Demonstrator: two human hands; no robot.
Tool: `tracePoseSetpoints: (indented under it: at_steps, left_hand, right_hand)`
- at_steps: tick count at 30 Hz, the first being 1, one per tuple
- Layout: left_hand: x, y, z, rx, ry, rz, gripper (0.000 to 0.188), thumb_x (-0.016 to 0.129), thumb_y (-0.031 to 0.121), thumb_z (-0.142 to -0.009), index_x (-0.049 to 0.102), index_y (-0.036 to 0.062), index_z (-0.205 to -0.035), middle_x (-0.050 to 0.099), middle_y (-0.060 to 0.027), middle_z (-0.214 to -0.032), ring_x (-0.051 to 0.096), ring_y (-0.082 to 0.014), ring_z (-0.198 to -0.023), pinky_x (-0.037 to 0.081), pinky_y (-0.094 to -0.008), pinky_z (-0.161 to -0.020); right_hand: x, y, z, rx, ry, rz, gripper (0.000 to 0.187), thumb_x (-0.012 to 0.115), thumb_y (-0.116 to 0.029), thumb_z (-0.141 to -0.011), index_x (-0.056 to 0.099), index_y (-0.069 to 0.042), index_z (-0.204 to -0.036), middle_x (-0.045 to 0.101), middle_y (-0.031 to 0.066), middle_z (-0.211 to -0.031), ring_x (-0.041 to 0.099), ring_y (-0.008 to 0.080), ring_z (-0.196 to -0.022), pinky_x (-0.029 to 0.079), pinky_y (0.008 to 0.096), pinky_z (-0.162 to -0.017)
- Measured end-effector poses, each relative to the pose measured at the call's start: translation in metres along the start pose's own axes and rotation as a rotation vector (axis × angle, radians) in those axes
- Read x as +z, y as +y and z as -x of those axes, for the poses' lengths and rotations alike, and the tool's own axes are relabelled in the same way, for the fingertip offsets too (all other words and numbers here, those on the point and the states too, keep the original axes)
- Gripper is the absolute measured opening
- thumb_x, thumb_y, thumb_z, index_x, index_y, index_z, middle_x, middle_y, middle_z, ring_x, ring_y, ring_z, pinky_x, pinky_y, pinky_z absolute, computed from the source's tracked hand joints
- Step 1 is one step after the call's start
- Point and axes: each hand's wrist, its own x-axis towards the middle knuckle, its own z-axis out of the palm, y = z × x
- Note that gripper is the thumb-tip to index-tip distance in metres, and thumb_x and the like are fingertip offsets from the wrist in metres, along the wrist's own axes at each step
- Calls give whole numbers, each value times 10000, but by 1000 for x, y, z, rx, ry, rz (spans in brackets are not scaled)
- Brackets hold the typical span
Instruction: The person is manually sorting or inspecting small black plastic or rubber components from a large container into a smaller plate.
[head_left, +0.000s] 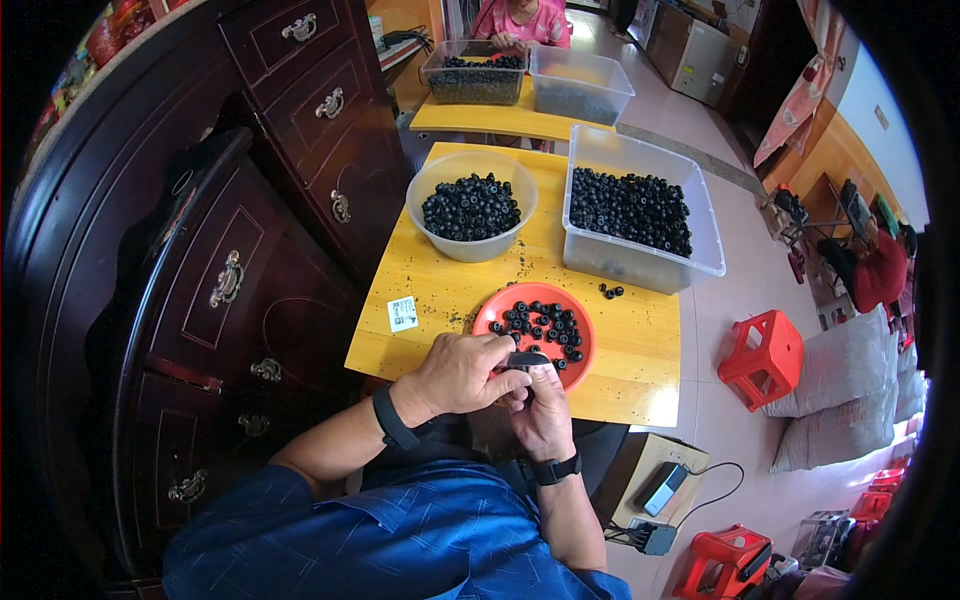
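Observation:
My left hand (458, 372) and my right hand (543, 418) meet over the near rim of a red plate (588, 335), both with fingers closed. Between their fingertips sits a small dark piece (527, 360), its kind too small to tell. The left fingers pinch it, and the right thumb presses near its other end. What the right fingers curl around is hidden. Loose black ring-shaped parts (543, 322) lie spread over the plate.
Behind the plate stand a round translucent tub (412, 195) and a rectangular clear bin (640, 268), both holding many black parts. Black crumbs and a few parts (611, 291) lie on the yellow table (400, 345). Dark drawers (230, 290) flank the left; a red stool (762, 358) stands right. Another person (525, 25) sits opposite.

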Motion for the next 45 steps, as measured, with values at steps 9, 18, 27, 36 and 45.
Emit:
tracePoseSetpoints:
  at_steps: [9,18,27,36,45]
  left_hand:
    - [6,-5,5,-42,-36,64,288,701,312,-891,588,55,-827,617,-114,-691,648,-318,-629,489,-395,-554]
    - [2,3,3,-86,46,334,246,749,139,-838,646,49,-1043,657,-79,-719,649,-184,-605,503,-311,-580]
    - [-9,-11,-11,-92,-83,162,163,721,174,-784,609,56,-801,622,-114,-651,662,-232,-597,498,-343,-570]
    - [-35,-80,-90,-66,458,159,296,706,235,-861,653,26,-1063,680,-140,-745,693,-265,-691,525,-382,-634]
    - [5,-29,-5,-163,-150,181,319,703,186,-845,682,69,-1140,696,-125,-777,704,-217,-703,542,-340,-638]
  right_hand:
    - [0,0,-1,8,8,-23,110,572,-217,-1013,553,-125,-955,565,-33,-810,497,52,-651,416,196,-563]
    - [-3,1,-3,0,-30,-17,212,591,-276,-1002,580,-79,-1079,601,-7,-885,499,50,-669,421,204,-571]
    - [1,2,0,81,98,15,170,554,-263,-1023,595,-105,-1073,617,-11,-890,519,72,-684,428,208,-594]
    - [-13,1,-7,190,96,-309,350,512,-322,-1033,604,-38,-1216,634,157,-1264,639,243,-1103,545,327,-896]
    - [-37,11,-12,167,43,-302,408,473,-338,-1046,549,-28,-1300,599,135,-1319,590,231,-1170,495,359,-969]
